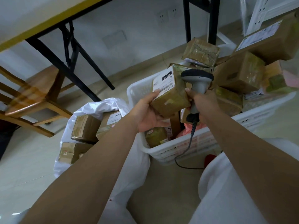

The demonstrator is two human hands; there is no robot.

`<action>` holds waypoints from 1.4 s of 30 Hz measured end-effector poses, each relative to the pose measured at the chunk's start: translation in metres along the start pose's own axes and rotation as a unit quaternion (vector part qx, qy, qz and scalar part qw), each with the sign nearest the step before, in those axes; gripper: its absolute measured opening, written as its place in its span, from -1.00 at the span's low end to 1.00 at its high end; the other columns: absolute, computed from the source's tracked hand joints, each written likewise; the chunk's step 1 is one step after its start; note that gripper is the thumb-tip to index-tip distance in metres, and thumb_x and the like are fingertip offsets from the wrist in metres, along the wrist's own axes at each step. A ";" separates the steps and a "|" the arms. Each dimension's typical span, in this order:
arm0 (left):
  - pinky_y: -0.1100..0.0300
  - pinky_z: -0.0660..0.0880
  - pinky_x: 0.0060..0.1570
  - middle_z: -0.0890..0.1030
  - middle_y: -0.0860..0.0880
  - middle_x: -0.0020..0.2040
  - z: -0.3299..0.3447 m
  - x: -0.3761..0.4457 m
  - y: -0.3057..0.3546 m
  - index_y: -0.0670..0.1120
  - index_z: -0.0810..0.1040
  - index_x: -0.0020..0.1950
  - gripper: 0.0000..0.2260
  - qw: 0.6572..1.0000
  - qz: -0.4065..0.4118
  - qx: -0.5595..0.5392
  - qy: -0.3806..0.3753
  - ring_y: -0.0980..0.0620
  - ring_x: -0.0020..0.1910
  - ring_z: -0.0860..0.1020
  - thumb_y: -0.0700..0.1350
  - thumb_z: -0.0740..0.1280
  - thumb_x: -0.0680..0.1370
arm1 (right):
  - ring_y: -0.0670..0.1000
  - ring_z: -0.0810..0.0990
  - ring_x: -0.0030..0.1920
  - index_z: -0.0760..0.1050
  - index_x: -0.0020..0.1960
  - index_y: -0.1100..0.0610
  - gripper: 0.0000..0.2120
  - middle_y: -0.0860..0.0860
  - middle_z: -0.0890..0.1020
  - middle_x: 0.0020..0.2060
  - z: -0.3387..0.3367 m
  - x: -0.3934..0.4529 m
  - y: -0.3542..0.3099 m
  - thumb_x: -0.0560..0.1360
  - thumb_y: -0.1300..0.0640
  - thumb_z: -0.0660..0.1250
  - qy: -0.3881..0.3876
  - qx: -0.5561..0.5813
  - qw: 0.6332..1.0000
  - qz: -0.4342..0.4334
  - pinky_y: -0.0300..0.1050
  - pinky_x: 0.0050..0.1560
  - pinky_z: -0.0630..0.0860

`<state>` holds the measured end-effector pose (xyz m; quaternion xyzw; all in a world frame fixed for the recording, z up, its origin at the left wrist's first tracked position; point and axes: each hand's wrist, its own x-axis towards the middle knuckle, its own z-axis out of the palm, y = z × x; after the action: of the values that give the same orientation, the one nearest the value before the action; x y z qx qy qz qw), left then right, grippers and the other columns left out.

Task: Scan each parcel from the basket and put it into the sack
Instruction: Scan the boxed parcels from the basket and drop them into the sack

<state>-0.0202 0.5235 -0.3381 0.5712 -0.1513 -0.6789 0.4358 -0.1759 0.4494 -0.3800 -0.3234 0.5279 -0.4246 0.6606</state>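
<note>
The left hand [148, 113] grips a small brown cardboard parcel wrapped in clear tape [170, 92], thumb up along the labelled left face and fingers curled underneath. The parcel sits tilted above the near left corner of the white perforated plastic basket [182, 149], its white shipping label with barcodes [163, 84] facing up and to the left. Just to the parcel's right, the right hand [204, 103] is clenched round the handle of a grey handheld barcode scanner with a black head [198, 78]; the thumb presses against the parcel's right edge, so hand and parcel touch. The scanner's head stands above the parcel's upper right corner, and its black coiled cable [191, 139] drops down over the basket's front wall to the floor.

The basket holds many more taped brown boxes [241, 72], piled high at the far right, with a pink soft packet [187, 131] and a yellowish taped box [156, 136] low in the near corner under the left hand.

To the left of the basket, touching its corner, the white plastic sack [97, 107] stands open on the pale floor with several brown boxes [85, 127] already inside. The left forearm crosses over the sack's right edge. A wooden chair [32, 97] and the black legs of a yellow-edged folding table [68, 50] stand further left.
</note>
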 end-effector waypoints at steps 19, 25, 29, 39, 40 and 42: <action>0.27 0.61 -0.17 0.65 -0.16 0.13 -0.101 -0.054 0.002 -0.14 0.32 0.44 -0.47 0.946 0.220 0.006 0.237 -0.02 0.04 0.67 -0.35 0.39 0.51 | -0.07 0.41 -0.44 0.49 0.06 0.17 -0.73 0.03 0.54 -0.31 0.044 -0.067 -0.022 0.50 0.01 0.43 -0.184 -0.098 0.976 0.059 -0.16 -0.37 0.46; -0.03 0.58 0.14 0.67 -0.16 0.06 -0.134 -0.093 0.003 -0.08 0.47 0.16 -0.74 0.926 0.261 -0.030 0.271 -0.08 0.00 0.69 -0.34 0.35 0.54 | -0.07 0.42 -0.44 0.49 0.05 0.17 -0.71 0.04 0.55 -0.31 0.083 -0.119 -0.047 0.49 0.00 0.45 -0.255 -0.157 0.954 0.019 -0.16 -0.39 0.45; 0.19 0.62 -0.25 0.64 -0.06 -0.01 -0.149 -0.121 0.010 0.01 0.47 0.01 -0.76 0.909 0.289 -0.045 0.296 0.04 -0.13 0.68 -0.34 0.34 0.55 | -0.09 0.39 -0.51 0.48 0.11 0.25 -0.67 0.04 0.51 -0.37 0.109 -0.149 -0.059 0.49 0.07 0.45 -0.282 -0.169 0.944 -0.005 -0.20 -0.49 0.42; 0.00 0.55 0.21 0.59 -0.13 0.19 -0.193 -0.166 0.014 -0.11 0.34 0.44 -0.51 0.863 0.338 -0.070 0.369 -0.09 0.15 0.62 -0.34 0.36 0.54 | -0.10 0.33 -0.55 0.45 0.09 0.26 -0.72 0.04 0.48 -0.42 0.154 -0.206 -0.061 0.50 0.12 0.44 -0.324 -0.215 0.921 -0.017 -0.24 -0.52 0.37; -0.02 0.54 0.23 0.58 -0.14 0.21 -0.196 -0.169 0.014 -0.08 0.36 0.42 -0.53 0.862 0.337 -0.072 0.373 -0.09 0.17 0.61 -0.34 0.35 0.55 | -0.09 0.33 -0.55 0.45 0.04 0.24 -0.75 0.04 0.47 -0.43 0.156 -0.208 -0.061 0.50 0.12 0.43 -0.326 -0.218 0.920 -0.020 -0.24 -0.52 0.36; -0.06 0.52 0.25 0.58 -0.13 0.24 -0.203 -0.173 0.013 -0.05 0.37 0.42 -0.52 0.860 0.329 -0.070 0.384 -0.09 0.19 0.60 -0.32 0.37 0.54 | -0.09 0.33 -0.54 0.45 -0.02 0.21 -0.79 0.04 0.46 -0.42 0.161 -0.213 -0.062 0.51 0.12 0.42 -0.325 -0.227 0.918 -0.027 -0.24 -0.51 0.37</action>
<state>0.1639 0.7073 -0.2786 0.6717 -0.1033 -0.2320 0.6959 -0.0507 0.6113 -0.1986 -0.5991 0.3568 -0.1828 0.6931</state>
